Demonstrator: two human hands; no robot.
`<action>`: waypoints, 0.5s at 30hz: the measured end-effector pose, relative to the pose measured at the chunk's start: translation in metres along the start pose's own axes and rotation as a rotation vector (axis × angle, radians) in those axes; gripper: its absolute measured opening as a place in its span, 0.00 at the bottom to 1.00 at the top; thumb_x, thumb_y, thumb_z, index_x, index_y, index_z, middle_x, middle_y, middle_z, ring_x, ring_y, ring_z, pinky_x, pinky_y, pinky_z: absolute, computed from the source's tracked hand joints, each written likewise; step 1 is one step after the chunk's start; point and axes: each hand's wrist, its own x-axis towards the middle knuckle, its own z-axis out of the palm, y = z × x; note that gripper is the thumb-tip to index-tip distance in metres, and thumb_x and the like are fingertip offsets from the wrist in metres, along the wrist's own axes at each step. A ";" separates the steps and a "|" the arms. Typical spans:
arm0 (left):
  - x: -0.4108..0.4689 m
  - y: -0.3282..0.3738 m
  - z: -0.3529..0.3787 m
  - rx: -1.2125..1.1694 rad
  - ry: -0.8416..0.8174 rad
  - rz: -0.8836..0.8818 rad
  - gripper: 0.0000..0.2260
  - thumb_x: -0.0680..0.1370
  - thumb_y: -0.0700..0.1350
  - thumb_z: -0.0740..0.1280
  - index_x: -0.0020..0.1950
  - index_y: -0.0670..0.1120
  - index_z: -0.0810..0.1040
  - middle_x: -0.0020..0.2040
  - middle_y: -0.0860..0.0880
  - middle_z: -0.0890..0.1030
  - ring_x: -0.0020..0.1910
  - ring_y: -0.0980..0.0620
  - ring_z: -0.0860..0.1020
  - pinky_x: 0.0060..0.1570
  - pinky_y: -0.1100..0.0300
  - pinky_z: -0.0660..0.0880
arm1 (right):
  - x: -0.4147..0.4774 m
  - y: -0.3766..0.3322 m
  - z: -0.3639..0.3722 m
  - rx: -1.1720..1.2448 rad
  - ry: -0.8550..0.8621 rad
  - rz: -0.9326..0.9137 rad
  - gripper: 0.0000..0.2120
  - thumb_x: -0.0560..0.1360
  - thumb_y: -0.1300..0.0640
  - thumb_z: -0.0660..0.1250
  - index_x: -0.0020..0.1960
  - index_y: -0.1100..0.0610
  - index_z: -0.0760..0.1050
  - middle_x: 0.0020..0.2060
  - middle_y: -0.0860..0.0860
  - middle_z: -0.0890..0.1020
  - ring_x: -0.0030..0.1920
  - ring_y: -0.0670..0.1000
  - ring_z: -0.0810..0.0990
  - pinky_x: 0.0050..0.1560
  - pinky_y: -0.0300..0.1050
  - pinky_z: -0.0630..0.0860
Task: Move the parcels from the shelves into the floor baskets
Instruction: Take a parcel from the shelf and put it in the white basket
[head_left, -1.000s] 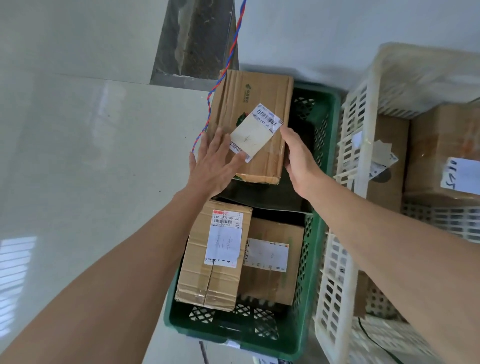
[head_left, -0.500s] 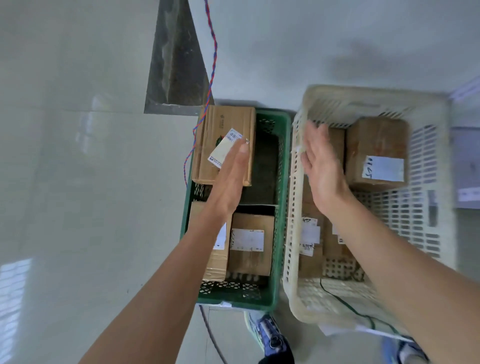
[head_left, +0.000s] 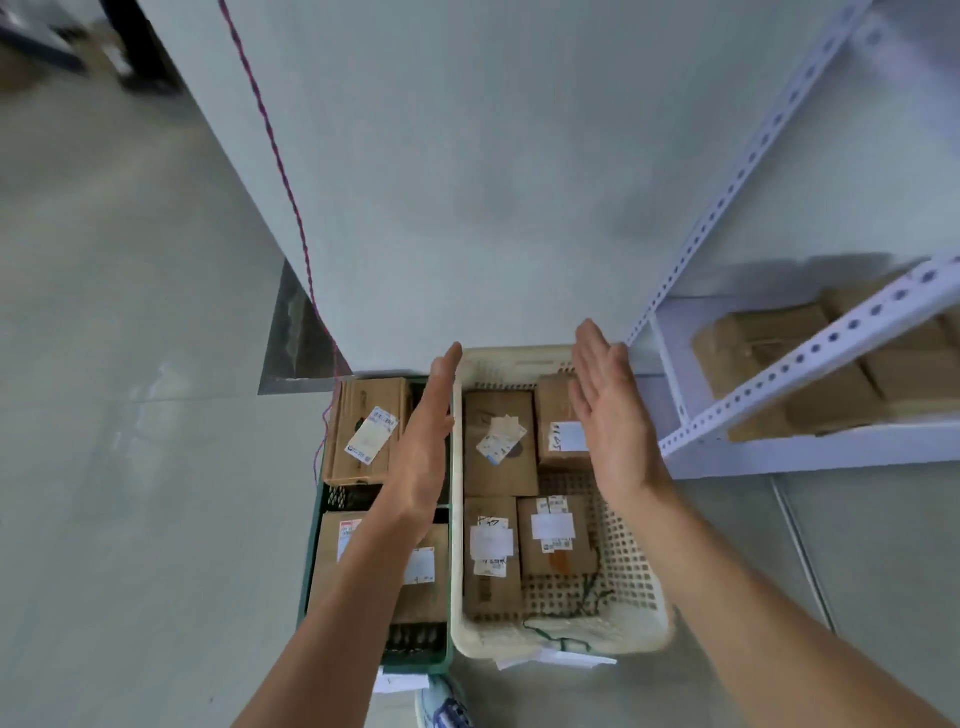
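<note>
The shelf parcels (head_left: 810, 374) sit on the low shelf (head_left: 779, 449), well off to the right of my right hand (head_left: 605, 415). Both grips are flat open and hold nothing, left hand (head_left: 423, 441) above the green basket (head_left: 311, 561), right above the white basket (head_left: 561, 642). Watch out: it's crowded with boxes (head_left: 500, 447), so a careless drop could land crooked and topple.

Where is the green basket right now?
In the head view the green basket sits on the floor left of centre, beside the white basket to its right, below the left hand.
</note>
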 end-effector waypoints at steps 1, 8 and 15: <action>-0.006 0.006 0.006 -0.014 0.001 0.020 0.34 0.79 0.76 0.49 0.83 0.69 0.62 0.83 0.68 0.62 0.81 0.70 0.61 0.83 0.50 0.58 | -0.007 -0.009 -0.004 -0.015 -0.016 -0.012 0.38 0.80 0.31 0.52 0.85 0.46 0.58 0.84 0.41 0.62 0.82 0.39 0.60 0.84 0.46 0.55; -0.100 0.091 0.147 0.041 -0.058 0.181 0.30 0.83 0.73 0.45 0.84 0.67 0.61 0.81 0.72 0.65 0.81 0.70 0.61 0.79 0.49 0.61 | -0.116 -0.145 -0.110 0.025 -0.052 -0.170 0.53 0.67 0.17 0.64 0.84 0.44 0.60 0.82 0.37 0.64 0.80 0.36 0.62 0.82 0.43 0.58; -0.173 0.150 0.287 0.020 -0.160 0.227 0.36 0.77 0.78 0.52 0.83 0.66 0.65 0.79 0.71 0.68 0.77 0.73 0.65 0.81 0.51 0.61 | -0.204 -0.223 -0.223 0.060 0.000 -0.307 0.43 0.76 0.24 0.60 0.84 0.45 0.59 0.82 0.37 0.64 0.80 0.36 0.62 0.82 0.41 0.59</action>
